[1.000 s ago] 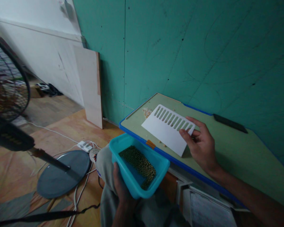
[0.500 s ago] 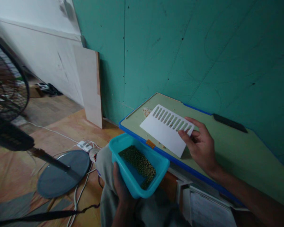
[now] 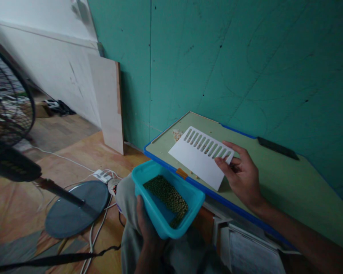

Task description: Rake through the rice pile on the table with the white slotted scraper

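My left hand grips the near left side of a turquoise plastic tub, which rests over my lap beside the table edge. Inside the tub lie green beans mixed with paler ones. In my right hand is a white slotted plate, pinched at its right corner between thumb and fingers. The plate is tilted over the pale green tabletop, its lower edge near the blue rim. A small pile of pale grains sits past the plate's far left corner.
A dark flat object lies at the table's back edge by the green wall. On the left stand a fan with a round base, a white power strip with cables, and a leaning board. White drawers are below the table.
The white slotted plate and my right hand have shifted very slightly to the left. The tub and my left hand stay where they were.
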`<state>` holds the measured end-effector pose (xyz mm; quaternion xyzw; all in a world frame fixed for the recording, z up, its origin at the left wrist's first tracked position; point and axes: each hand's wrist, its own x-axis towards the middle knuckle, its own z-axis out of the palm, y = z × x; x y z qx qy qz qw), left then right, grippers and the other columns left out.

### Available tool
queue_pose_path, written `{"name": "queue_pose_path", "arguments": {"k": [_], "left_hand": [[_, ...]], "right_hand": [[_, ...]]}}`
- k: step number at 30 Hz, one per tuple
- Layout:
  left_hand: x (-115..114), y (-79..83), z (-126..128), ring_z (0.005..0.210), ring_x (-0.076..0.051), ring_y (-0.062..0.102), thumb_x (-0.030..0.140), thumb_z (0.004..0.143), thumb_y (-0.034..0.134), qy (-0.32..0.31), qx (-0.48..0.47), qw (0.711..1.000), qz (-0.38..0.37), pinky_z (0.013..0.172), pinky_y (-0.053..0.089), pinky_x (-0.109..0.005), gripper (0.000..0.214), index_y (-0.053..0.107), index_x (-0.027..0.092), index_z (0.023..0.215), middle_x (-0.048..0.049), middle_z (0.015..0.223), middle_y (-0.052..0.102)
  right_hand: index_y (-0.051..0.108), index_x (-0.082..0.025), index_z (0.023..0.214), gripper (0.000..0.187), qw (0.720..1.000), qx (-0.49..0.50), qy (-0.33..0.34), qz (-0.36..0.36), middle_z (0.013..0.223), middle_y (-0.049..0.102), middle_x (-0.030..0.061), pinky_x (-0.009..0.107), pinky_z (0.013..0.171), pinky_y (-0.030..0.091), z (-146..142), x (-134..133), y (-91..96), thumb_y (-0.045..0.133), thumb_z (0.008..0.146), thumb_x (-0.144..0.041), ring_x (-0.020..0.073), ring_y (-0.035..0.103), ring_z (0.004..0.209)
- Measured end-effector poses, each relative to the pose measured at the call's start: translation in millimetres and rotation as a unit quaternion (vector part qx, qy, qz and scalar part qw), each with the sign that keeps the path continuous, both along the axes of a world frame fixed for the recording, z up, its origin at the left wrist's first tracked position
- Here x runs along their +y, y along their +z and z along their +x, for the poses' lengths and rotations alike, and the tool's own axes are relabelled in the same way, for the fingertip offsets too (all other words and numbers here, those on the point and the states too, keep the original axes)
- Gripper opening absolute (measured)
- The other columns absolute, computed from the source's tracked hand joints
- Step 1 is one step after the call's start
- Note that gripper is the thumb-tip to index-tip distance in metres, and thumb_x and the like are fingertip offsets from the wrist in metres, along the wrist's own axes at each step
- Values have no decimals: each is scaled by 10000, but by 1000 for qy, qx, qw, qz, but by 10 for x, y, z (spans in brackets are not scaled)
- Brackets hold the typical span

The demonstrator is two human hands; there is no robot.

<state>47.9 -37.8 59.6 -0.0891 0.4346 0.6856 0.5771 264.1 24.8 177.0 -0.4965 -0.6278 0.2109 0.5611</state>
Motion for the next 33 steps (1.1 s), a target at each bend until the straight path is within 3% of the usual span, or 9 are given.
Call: {"name": "queue_pose_path", "arguments": {"k": [8,23,29,33], "left_hand": [[-6,124,11,1313,-213,632,539,957,646,8,-12,1000,-4,1125,456,-308,460,685,298,1347,-4,983,822],[-8,163,14,1220,-260,696,562,942,650,-13,-52,999,0,1077,518,-364,509,675,285,1368,-19,978,823],[-4,76,-10,1208,-271,705,566,951,632,-20,-12,1000,-1,1055,540,-390,500,668,278,1357,-50,1091,814],[5,42,-10,1189,-263,713,544,965,619,-12,-25,1000,8,1026,565,-393,473,663,284,1357,-40,1033,818]], "right_hand": [[619,-237,1360,554,1000,-21,12,9,905,826,47,254,537,596,-7,-11,18,818,865,-385,165,729,633],[617,-276,1367,534,998,-24,62,-1,909,827,18,222,571,595,-4,-50,20,816,875,-338,147,744,665],[619,-238,1359,556,1000,1,3,14,903,828,45,241,551,590,-13,-18,27,822,861,-380,160,731,642],[618,-239,1359,559,1000,-9,-1,13,920,828,53,262,528,591,-11,-29,21,820,860,-390,169,722,623]]}}
